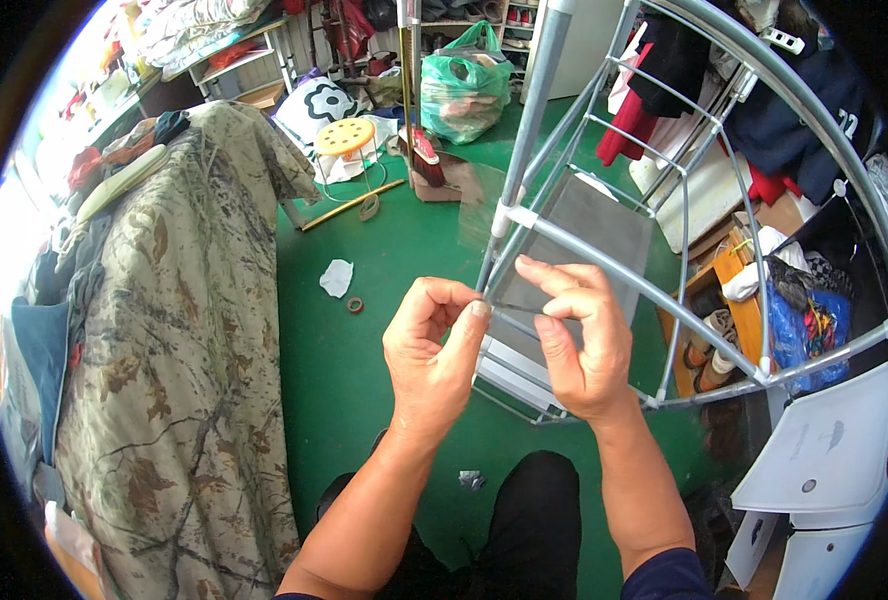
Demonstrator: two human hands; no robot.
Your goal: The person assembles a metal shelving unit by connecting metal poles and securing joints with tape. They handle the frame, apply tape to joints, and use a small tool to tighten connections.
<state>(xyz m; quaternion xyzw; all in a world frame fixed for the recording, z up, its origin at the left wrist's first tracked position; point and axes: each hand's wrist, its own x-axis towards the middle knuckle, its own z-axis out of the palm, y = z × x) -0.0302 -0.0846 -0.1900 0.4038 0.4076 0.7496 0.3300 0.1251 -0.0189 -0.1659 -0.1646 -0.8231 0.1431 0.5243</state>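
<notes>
My left hand point(430, 345) is closed in a pinch, thumb against forefinger, at a thin dark strand point(514, 307). The strand reaches across toward my right hand point(586, 340), whose fingers and thumb are apart. Whether the right fingertips touch the strand is hard to tell. Just behind both hands stands a frame of grey metal tubes point(604, 258) joined by white plastic connectors point(521, 216). Its upright tube passes close beyond my left fingertips. Lower bars of the frame run behind my fingers.
A camouflage cloth point(184, 330) drapes a bulky thing at left. On the green floor point(364, 400) lie a white scrap point(337, 278), a tape roll point(355, 305) and a yellow stick point(354, 205). A yellow-topped stool point(345, 137) and green bag point(466, 90) stand farther off; white boxes point(814, 450) at right.
</notes>
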